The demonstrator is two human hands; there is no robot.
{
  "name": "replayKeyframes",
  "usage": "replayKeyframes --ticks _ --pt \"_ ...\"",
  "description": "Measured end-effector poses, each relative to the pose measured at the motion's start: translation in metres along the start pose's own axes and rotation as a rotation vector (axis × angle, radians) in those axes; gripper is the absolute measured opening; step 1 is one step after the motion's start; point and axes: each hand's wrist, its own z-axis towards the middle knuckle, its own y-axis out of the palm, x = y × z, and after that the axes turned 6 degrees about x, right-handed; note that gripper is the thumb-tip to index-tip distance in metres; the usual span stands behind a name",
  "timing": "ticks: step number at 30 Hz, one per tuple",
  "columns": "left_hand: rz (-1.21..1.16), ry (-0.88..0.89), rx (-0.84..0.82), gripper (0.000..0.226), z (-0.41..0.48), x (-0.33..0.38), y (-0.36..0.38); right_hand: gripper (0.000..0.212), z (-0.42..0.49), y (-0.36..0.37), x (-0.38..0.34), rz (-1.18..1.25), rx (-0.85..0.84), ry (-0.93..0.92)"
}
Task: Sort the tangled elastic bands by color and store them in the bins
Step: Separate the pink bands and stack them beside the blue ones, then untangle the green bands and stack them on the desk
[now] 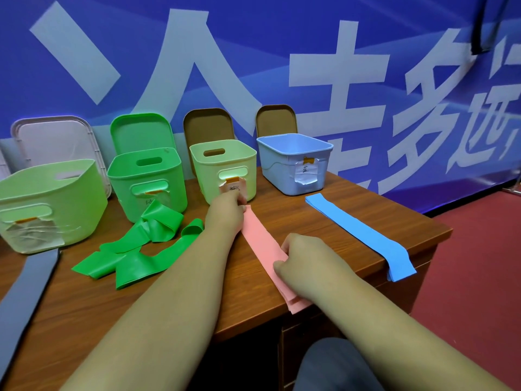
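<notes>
Right now I see both hands on the pink band (260, 241), which lies flat and straight on the wooden table (324, 221), running from just in front of the pale yellow-green bin (222, 162) back to the near table edge, where its end sticks out a little. The left hand (225, 214) grips the far end, fingers curled under and out of my sight, right by that bin's paper label. The right hand (301, 261) is clenched on the band's near part, knuckles up, fingers tucked against its edge. To the left of the left forearm the green band (146, 244) lies in a twisted, looped heap, touching the front of the green bin (146, 179). The blue band (358, 232) is stretched flat on the right, well apart from the pink one, its near end drooping over the table edge below the blue bin (293, 162). A grey band (28, 286) lies flat at the far left, in front of the light green bin (42, 198). All four bins stand open in a row along a blue banner (282, 38), with their lids propped upright behind them.
</notes>
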Motion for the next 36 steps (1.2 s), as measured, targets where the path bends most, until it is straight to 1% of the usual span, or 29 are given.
replayKeyframes --ticks 9,15,21,26,31,34,36 --pt "0.043 0.003 -0.014 0.022 -0.002 0.006 -0.001 0.033 -0.004 -0.004 0.000 -0.124 0.008 -0.040" --pt "0.079 0.006 0.013 0.008 -0.007 0.008 -0.006 0.042 -0.008 -0.009 0.001 -0.260 0.029 -0.069" --pt "0.046 0.035 0.031 0.014 -0.013 0.009 -0.013 0.046 -0.003 -0.008 0.007 -0.144 0.024 -0.092" --pt "0.074 0.029 -0.033 0.015 -0.018 0.007 -0.018 0.042 0.003 -0.002 0.010 -0.089 0.011 -0.096" --pt "0.030 0.018 -0.026 0.022 -0.029 0.021 -0.030 0.041 0.008 -0.002 0.010 -0.058 0.005 -0.074" --pt "0.014 0.040 -0.030 0.022 -0.036 0.031 -0.051 0.048 0.012 -0.001 0.005 -0.048 0.018 -0.052" --pt "0.031 0.038 -0.068 0.021 -0.038 0.033 -0.069 0.053 0.015 -0.001 -0.001 -0.058 0.017 -0.046"
